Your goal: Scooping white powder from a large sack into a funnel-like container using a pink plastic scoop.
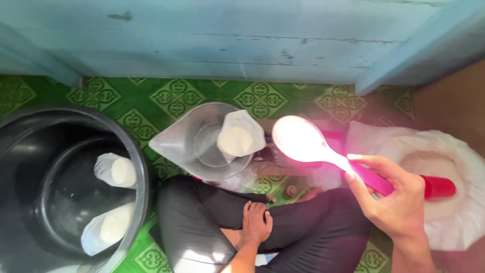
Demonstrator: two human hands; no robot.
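Right now we sit cross-legged on a green patterned floor (177, 98), facing a pale blue wooden wall (227, 40). Our right hand (399, 199) is closed around the handle of a pink scoop (303, 141), fingers wrapped over the top and thumb underneath. The scoop is held level above the floor, its bowl heaped with white powder and washed out by bright light. Its bowl hangs just to the right of a clear jug (202, 144), while the red end of its handle points back over a white sack (454, 202). That sack stands open at our right side, with more of the white powder showing inside.

Our left hand (255, 222) lies on our crossed legs (283, 232), palm down, fingers loosely curled and holding nothing.

The clear jug stands on the floor straight in front of us, and a small plastic bag (240, 136) partly filled with white powder rests against its right rim. Between the jug and the scoop something dark lies on the floor, though we cannot make it out.

At our left sits a large black tub (134, 151). Two more small filled bags lie in it, one (117, 171) above the other (108, 228), well apart from the jug.
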